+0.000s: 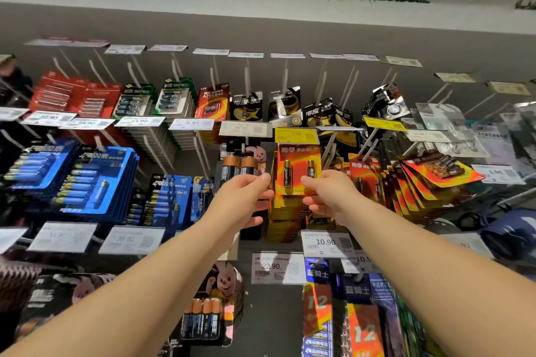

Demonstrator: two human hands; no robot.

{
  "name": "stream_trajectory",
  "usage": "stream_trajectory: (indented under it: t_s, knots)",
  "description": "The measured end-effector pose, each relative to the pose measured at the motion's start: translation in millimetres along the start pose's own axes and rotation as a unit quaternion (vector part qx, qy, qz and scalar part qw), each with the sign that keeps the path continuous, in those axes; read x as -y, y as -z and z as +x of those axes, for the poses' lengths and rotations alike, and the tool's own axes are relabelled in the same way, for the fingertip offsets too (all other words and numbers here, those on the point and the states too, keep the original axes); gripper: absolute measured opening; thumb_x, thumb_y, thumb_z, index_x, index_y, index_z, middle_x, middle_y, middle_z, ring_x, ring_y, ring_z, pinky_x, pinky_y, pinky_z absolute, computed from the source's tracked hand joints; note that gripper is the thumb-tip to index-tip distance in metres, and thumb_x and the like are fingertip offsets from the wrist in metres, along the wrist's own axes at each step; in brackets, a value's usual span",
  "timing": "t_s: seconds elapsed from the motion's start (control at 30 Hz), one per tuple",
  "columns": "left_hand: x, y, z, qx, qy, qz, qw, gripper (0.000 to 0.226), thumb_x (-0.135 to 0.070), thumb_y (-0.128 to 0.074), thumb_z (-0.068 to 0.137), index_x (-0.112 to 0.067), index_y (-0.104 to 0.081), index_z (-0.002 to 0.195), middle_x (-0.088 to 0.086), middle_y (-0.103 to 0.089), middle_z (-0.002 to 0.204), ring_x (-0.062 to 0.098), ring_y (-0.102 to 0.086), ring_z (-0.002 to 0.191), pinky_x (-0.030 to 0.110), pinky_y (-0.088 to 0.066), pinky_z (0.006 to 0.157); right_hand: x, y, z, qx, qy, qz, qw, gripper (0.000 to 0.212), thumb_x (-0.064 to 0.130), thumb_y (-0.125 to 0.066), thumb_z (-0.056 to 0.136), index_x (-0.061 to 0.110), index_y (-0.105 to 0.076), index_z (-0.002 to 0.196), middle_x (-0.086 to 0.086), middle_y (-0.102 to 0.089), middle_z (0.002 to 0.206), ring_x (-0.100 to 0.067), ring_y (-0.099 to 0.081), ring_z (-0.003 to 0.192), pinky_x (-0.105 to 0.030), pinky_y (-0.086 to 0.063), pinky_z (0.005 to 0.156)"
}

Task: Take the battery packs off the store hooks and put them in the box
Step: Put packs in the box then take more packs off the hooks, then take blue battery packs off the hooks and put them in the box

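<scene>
Both my arms reach up to a wall of battery packs on store hooks. My left hand [245, 200] pinches the lower right edge of a black pack with two copper-topped batteries [240, 166]. My right hand [326, 194] pinches the right edge of the front orange pack with two small batteries [295, 171], which hangs at the front of a thick stack of orange packs [285, 214]. Both packs still hang on their hooks. No box is in view.
Blue battery packs [95, 180] hang to the left, and more orange packs [420, 180] fan out to the right. Coin-cell cards [284, 107] hang above. Price tags [295, 135] jut out on the hook ends. Other packs [208, 319] hang below my arms.
</scene>
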State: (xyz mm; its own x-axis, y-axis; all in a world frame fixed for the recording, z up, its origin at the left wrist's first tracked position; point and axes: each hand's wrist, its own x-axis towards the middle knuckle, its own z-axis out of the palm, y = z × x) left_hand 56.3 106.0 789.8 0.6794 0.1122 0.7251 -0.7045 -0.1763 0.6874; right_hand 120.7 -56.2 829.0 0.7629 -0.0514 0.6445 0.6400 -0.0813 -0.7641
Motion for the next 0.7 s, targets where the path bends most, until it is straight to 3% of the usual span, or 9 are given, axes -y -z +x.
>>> stream_trajectory:
  t_s: [0.13,0.27,0.43,0.6,0.7]
  knots:
    - [-0.8,6.2,0.3,0.011,-0.004,0.023,1.0,0.016,-0.035,-0.052,0.1,-0.022,-0.061,0.1,-0.005,-0.07,0.094,0.008,-0.065,0.088,0.03,-0.056,0.077,-4.6,-3.3,6.5,-0.008,-0.007,-0.016,1.0,0.058,0.021,-0.061,0.095,0.007,-0.036,0.145,-0.008,-0.062,0.09,-0.011,-0.054,0.058,-0.019,-0.046,0.044]
    - [2.9,6.5,0.7,0.031,0.011,0.029,0.999,0.018,-0.029,-0.052,0.101,-0.014,-0.062,0.103,0.001,-0.067,0.088,0.014,-0.057,0.079,0.025,-0.05,0.063,-3.6,-3.4,6.5,0.016,-0.022,-0.043,0.999,0.029,0.024,-0.061,0.095,0.003,-0.057,0.114,-0.006,-0.06,0.078,-0.01,-0.048,0.052,-0.018,-0.043,0.041]
    - [7.8,0.8,3.5,0.022,0.018,0.039,0.999,0.021,-0.032,-0.052,0.101,-0.014,-0.062,0.104,0.001,-0.069,0.091,0.011,-0.058,0.075,0.024,-0.05,0.06,1.2,-0.3,5.5,0.009,0.002,-0.082,0.997,0.018,0.023,-0.059,0.096,0.009,-0.058,0.084,-0.008,-0.06,0.079,-0.012,-0.05,0.055,-0.02,-0.046,0.046]
    - [12.4,-0.9,3.9,-0.003,0.028,0.032,0.999,0.022,-0.036,-0.05,0.101,-0.019,-0.064,0.101,-0.001,-0.071,0.092,0.012,-0.063,0.078,0.027,-0.053,0.065,-4.2,4.0,2.6,0.029,-0.036,-0.099,0.994,0.026,0.03,-0.059,0.096,0.005,-0.062,0.091,-0.006,-0.061,0.074,-0.011,-0.052,0.051,-0.02,-0.046,0.043]
    - [13.1,-3.1,-0.3,-0.009,0.046,0.014,0.999,0.025,-0.038,-0.048,0.102,-0.019,-0.063,0.1,0.001,-0.07,0.094,0.015,-0.065,0.083,0.028,-0.052,0.065,-3.3,11.5,-9.2,0.048,-0.037,-0.09,0.994,0.032,0.037,-0.059,0.095,0.006,-0.063,0.099,-0.005,-0.064,0.075,-0.013,-0.057,0.056,-0.023,-0.049,0.048]
